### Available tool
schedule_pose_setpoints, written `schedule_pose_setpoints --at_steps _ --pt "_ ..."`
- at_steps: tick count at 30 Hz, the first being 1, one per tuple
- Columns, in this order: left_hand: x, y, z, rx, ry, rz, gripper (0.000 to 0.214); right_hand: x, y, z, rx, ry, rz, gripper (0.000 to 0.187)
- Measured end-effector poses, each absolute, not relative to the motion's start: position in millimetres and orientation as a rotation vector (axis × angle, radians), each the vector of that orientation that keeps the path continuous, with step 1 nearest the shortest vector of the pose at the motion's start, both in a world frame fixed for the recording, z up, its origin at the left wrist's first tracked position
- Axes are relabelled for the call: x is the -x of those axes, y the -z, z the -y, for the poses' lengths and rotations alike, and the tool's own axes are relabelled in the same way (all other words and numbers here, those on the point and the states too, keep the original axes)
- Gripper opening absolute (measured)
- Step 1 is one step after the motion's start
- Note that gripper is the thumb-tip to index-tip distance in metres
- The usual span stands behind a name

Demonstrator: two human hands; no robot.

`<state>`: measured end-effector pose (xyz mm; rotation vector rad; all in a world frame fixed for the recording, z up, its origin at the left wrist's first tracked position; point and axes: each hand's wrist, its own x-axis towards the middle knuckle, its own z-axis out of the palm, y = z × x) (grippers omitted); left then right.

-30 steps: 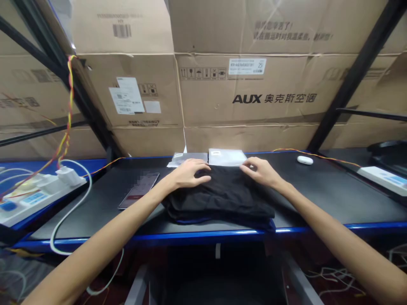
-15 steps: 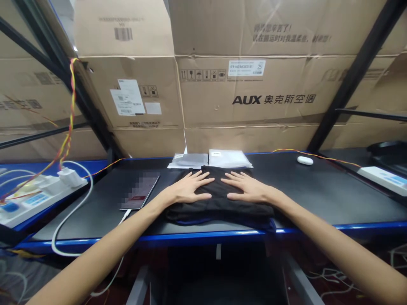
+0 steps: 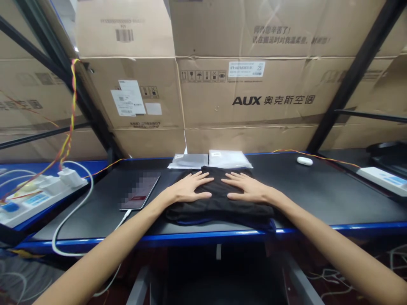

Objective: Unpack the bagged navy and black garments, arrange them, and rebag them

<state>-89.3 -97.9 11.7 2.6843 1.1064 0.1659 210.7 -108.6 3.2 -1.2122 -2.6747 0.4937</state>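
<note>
A folded black garment with some dark blue at its lower edge (image 3: 219, 207) lies near the front of the dark tabletop (image 3: 318, 199); its exact kind cannot be made out. Flat on its left part rests my left hand (image 3: 191, 187), fingers spread and pointing inward. My right hand (image 3: 246, 187) lies the same way on the right part, fingers apart. Neither hand grips the cloth. Just behind the garment are two stacks of clear plastic bags, a left stack (image 3: 190, 161) and a right stack (image 3: 229, 159).
A phone (image 3: 141, 192) on a white charging cable lies left of the garment. Power strips stand at the left (image 3: 38, 197) and right (image 3: 383, 180). A small white case (image 3: 304, 161) sits at the back right. Cardboard (image 3: 254, 114) walls the rear, between black metal posts (image 3: 352, 80).
</note>
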Motion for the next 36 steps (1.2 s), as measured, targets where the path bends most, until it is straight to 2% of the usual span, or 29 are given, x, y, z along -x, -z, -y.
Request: schedule_pose_setpoints --at_steps 4,7,10,17,24,28,31,36 --pt "90.4 -11.2 88.6 -2.611 -0.447 -1.200 0.055 -210.7 -3.6 108.8 1.213 -0.498 2.670 0.077" --pt "96.0 -11.2 70.9 -2.641 -0.714 -1.455 0.040 -210.4 -4.8 109.6 1.215 -0.505 2.663 0.077" --pt "103.7 -14.4 48.7 -2.708 -0.756 -1.613 0.033 -210.1 -6.1 110.5 1.224 -0.494 2.670 0.076" --pt "92.1 -14.7 17.0 -2.851 -0.307 -1.789 0.057 -210.3 -5.6 109.8 1.208 -0.519 2.643 0.076" --pt "85.9 -21.8 14.1 -2.855 -0.351 -1.858 0.046 -210.9 -9.0 113.2 1.223 -0.527 2.627 0.071" --pt "84.4 -40.6 27.7 -2.927 -0.510 -1.903 0.047 -213.6 -11.2 115.2 1.240 -0.543 2.566 0.069" --pt "69.0 -50.4 51.1 -3.120 -0.617 -1.756 0.048 -221.6 -8.9 109.5 1.235 -0.438 2.514 0.069" --pt "22.3 -44.0 88.3 -3.198 -0.538 -1.476 0.053 -242.7 -3.5 94.5 1.279 -0.260 2.411 0.064"
